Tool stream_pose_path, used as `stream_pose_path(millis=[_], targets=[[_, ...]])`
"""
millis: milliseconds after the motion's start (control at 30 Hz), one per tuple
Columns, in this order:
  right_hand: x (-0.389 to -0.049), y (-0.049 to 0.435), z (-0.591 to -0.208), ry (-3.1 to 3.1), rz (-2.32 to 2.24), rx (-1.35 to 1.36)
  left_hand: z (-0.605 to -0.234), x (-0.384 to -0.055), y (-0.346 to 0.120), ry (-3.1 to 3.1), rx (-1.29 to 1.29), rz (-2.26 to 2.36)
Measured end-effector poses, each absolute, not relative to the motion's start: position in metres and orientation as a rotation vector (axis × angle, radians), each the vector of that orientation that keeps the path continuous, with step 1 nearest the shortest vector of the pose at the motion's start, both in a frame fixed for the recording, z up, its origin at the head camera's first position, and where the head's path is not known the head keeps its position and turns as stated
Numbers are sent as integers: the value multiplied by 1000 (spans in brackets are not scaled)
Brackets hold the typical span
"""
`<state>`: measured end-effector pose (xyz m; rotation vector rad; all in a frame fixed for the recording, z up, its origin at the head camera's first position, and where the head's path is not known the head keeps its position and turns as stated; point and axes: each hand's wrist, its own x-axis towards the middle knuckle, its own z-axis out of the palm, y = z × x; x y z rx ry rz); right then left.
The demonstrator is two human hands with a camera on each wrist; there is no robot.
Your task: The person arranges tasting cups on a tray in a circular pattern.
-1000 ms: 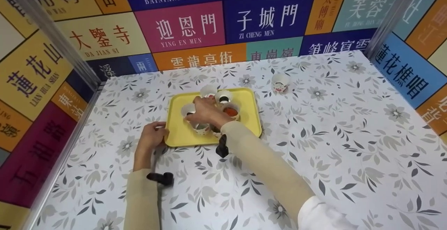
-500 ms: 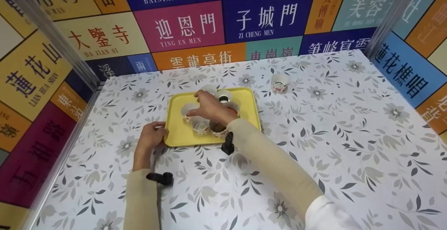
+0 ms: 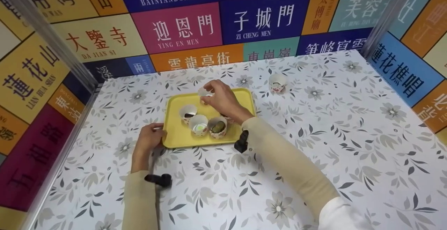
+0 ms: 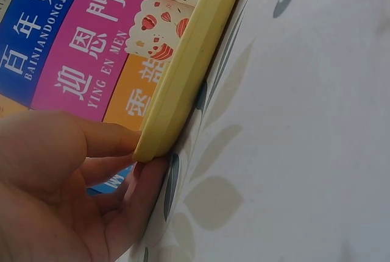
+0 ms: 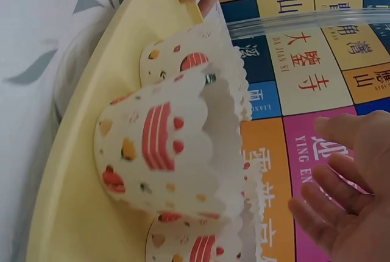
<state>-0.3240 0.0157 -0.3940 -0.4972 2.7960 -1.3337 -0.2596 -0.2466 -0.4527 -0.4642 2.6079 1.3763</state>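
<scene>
A yellow tray [image 3: 174, 141] lies on the table, bearing several paper cups printed with cakes and fruit. My left hand [image 3: 150, 135] pinches its left front corner between thumb and fingers, as the left wrist view shows closely. Above the back of the tray, my right hand [image 3: 223, 99] has loosely bent, spread fingers with nothing between them, close by the back cup [image 3: 203, 92]. At the front stand a cup with a dark piece [image 3: 188, 114], a cup with white and green contents [image 3: 199, 126] and a cup with a brownish lump [image 3: 218, 127]. My right hand and wrist hide the cups behind them.
Another printed paper cup [image 3: 277, 83] stands on the flower-patterned table [image 3: 314, 135], right of the tray. Behind the table rises a wall of coloured panels [image 3: 185, 27] with white and red lettering. Side panels close off the left and right.
My right hand has moved up and to the right from over the front left cups to the back cup, uncovering the front ones. My left hand stays at the tray corner.
</scene>
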Motion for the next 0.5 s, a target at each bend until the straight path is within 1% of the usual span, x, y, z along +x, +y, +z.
stream_pose_path(millis=[300,500], targets=[[-327,41,-404,2871,-1515,-468,-452,-258,-247,2609,-461,1394],[-331,61,-408,2977,-1480,-476,-453,-259,-245,2589,-484,1395]])
